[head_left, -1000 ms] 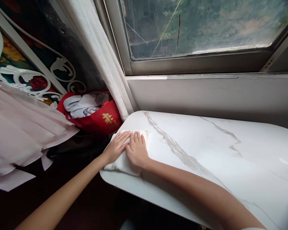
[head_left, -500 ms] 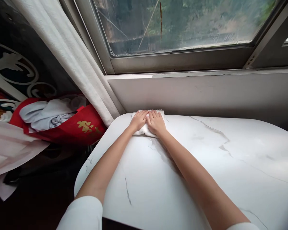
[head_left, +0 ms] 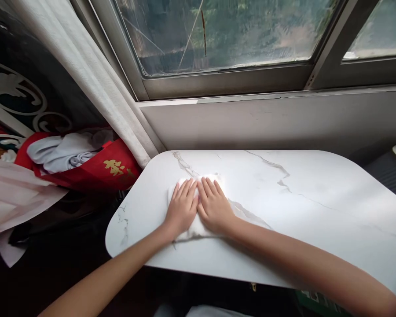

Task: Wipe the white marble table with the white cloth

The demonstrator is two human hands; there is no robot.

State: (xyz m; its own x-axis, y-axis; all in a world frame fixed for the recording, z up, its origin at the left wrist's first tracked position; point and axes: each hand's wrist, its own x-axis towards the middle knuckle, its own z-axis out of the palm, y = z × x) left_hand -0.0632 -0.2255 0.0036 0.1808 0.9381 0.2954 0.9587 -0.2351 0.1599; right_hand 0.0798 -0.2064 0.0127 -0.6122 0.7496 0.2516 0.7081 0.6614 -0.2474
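A folded white cloth (head_left: 198,230) lies on the white marble-patterned tabletop (head_left: 303,176), left of its middle. My left hand (head_left: 182,207) presses flat on the cloth's left part, fingers stretched toward the window. Beside it, my right hand (head_left: 214,204) lies flat on the cloth as well, its fingers slightly spread. The two hands touch or nearly touch along their thumbs. Much of the cloth is hidden beneath them.
Past the table's far edge is a low wall under a metal-framed window (head_left: 227,81). To the left hang a pale curtain (head_left: 95,79) and a red bag (head_left: 92,171) holding light clothing (head_left: 62,152). A ridged dark surface (head_left: 389,171) shows at far right.
Both hands and the cloth have come from the table's far edge toward me, with the arms now more bent. The view has shifted, showing the table's near edge.
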